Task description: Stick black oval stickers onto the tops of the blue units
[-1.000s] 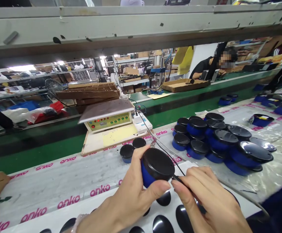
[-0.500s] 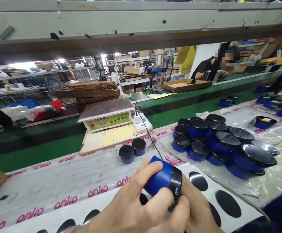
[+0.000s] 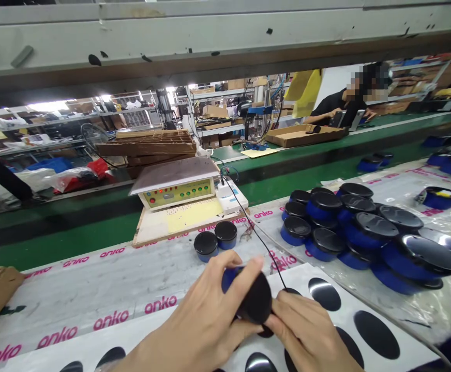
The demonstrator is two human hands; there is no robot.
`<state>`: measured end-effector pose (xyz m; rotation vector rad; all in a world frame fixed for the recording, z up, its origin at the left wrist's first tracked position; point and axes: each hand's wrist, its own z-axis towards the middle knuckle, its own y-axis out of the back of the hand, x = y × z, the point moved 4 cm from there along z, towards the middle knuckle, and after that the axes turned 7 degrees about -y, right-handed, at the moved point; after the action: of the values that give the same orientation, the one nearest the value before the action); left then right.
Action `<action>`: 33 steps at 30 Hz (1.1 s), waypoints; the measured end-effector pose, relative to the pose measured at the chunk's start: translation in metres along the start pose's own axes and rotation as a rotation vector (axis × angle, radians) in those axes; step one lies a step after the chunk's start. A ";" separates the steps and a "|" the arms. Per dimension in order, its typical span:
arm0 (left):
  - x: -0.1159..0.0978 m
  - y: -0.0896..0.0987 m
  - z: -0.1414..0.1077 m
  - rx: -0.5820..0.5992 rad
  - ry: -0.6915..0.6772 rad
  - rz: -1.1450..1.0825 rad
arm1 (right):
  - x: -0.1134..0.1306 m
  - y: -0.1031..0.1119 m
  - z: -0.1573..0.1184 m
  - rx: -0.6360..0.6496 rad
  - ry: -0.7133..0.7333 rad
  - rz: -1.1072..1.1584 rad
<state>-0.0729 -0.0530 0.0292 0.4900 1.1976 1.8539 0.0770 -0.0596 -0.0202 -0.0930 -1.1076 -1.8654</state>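
A: Where's the blue-and-black round unit [image 3: 257, 298]?
B: In the left hand [image 3: 213, 310], fingers and thumb wrapped around it, above the white sheet [image 3: 306, 274] with black discs [image 3: 376, 334].
A: Right hand [image 3: 306, 330]?
B: Fingertips pinched together at the unit's edge. Can't tell if they grip anything.
A: Nearby?
B: Two small round units [image 3: 226, 234] just beyond the left hand; stacked blue units [image 3: 373, 231] off to the right.
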 end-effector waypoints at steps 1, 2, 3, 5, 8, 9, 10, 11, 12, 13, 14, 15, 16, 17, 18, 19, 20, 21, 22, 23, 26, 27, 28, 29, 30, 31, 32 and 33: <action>0.005 -0.006 -0.004 0.079 0.056 -0.022 | -0.001 -0.002 -0.003 0.043 0.006 -0.020; 0.011 -0.011 -0.007 0.117 0.093 -0.034 | -0.003 -0.003 -0.005 0.056 0.015 -0.050; 0.017 -0.015 -0.009 0.110 0.126 -0.038 | -0.005 0.000 -0.008 0.037 0.021 -0.090; 0.035 -0.019 -0.012 0.019 0.215 -0.033 | -0.012 0.011 -0.011 -0.072 0.008 -0.152; 0.058 -0.029 -0.011 -0.054 0.258 -0.029 | -0.020 0.027 -0.012 -0.164 -0.051 -0.122; 0.063 -0.033 -0.009 -0.036 0.232 -0.019 | -0.021 0.030 -0.012 -0.151 -0.065 -0.089; 0.066 -0.037 -0.006 -0.017 0.210 0.003 | -0.022 0.031 -0.013 -0.128 -0.074 -0.056; 0.068 -0.040 -0.001 -0.012 0.206 0.034 | -0.022 0.031 -0.014 -0.113 -0.077 -0.033; 0.068 -0.042 0.005 -0.017 0.221 0.063 | -0.022 0.031 -0.016 -0.109 -0.081 -0.022; 0.067 -0.044 0.013 -0.033 0.239 0.074 | -0.023 0.031 -0.017 -0.120 -0.090 -0.020; 0.065 -0.047 0.024 -0.047 0.246 0.052 | -0.024 0.031 -0.019 -0.144 -0.105 -0.021; 0.061 -0.052 0.039 -0.051 0.235 -0.020 | -0.024 0.032 -0.020 -0.166 -0.124 -0.018; 0.056 -0.059 0.055 -0.044 0.208 -0.123 | -0.025 0.032 -0.020 -0.180 -0.145 -0.007; 0.051 -0.069 0.074 -0.031 0.171 -0.243 | -0.025 0.031 -0.020 -0.184 -0.167 0.012; 0.047 -0.080 0.093 -0.011 0.156 -0.391 | -0.025 0.031 -0.019 -0.186 -0.185 0.034; 0.045 -0.092 0.112 -0.001 0.158 -0.454 | -0.023 0.031 -0.017 -0.191 -0.195 0.053; 0.045 -0.104 0.129 0.006 0.166 -0.494 | -0.022 0.031 -0.015 -0.200 -0.200 0.064; 0.045 -0.114 0.143 0.011 0.185 -0.534 | -0.021 0.032 -0.014 -0.216 -0.200 0.065; 0.047 -0.122 0.153 0.012 0.208 -0.564 | -0.020 0.034 -0.014 -0.244 -0.201 0.061; 0.048 -0.124 0.160 0.003 0.237 -0.595 | -0.022 0.036 -0.014 -0.275 -0.214 0.055; 0.051 -0.104 0.152 -0.050 0.324 -0.677 | -0.034 0.047 -0.020 -0.349 -0.339 0.020; 0.050 -0.091 0.143 -0.066 0.362 -0.762 | -0.039 0.050 -0.021 -0.363 -0.383 -0.002; 0.048 -0.077 0.131 -0.071 0.406 -0.886 | -0.042 0.053 -0.022 -0.367 -0.413 -0.021; 0.044 -0.064 0.118 -0.070 0.482 -1.114 | -0.044 0.055 -0.021 -0.366 -0.425 -0.031; 0.040 -0.053 0.104 -0.070 0.571 -1.347 | -0.044 0.056 -0.018 -0.368 -0.416 -0.027; 0.035 -0.043 0.090 -0.077 0.657 -1.563 | -0.041 0.056 -0.014 -0.364 -0.393 -0.008; 0.031 -0.036 0.077 -0.096 0.736 -1.746 | -0.037 0.055 -0.008 -0.353 -0.364 0.021; 0.027 -0.029 0.064 -0.128 0.803 -1.868 | -0.031 0.053 -0.002 -0.332 -0.337 0.056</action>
<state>-0.0301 0.0098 0.0300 -1.2326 1.1527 0.3353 0.1345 -0.0479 -0.0017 -0.6417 -0.9902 -2.0140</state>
